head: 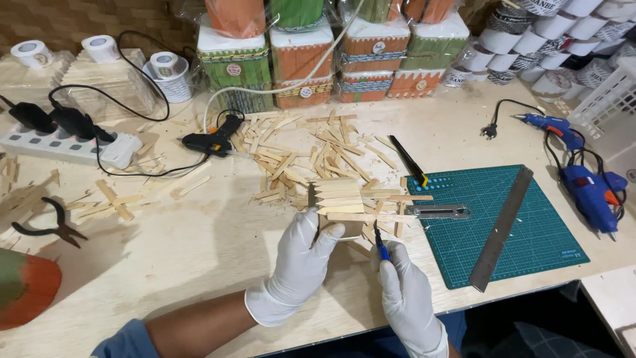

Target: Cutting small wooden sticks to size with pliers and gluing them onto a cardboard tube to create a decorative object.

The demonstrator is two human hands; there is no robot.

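Both my hands wear white gloves. My left hand [301,262] grips a small structure of glued wooden sticks [339,202] from below, near the table's front middle. My right hand [405,298] holds a small blue-handled tool [380,246] upright, its tip just right of the structure's lower edge. A heap of loose wooden sticks [311,156] lies on the table right behind the structure.
A green cutting mat [503,225] with a metal ruler [501,229] and a metal cutter [437,211] lies to the right. A black glue gun [212,140], blue glue guns [589,189], a power strip [66,146], pliers [50,225] and stacked coloured boxes [318,59] surround the work area.
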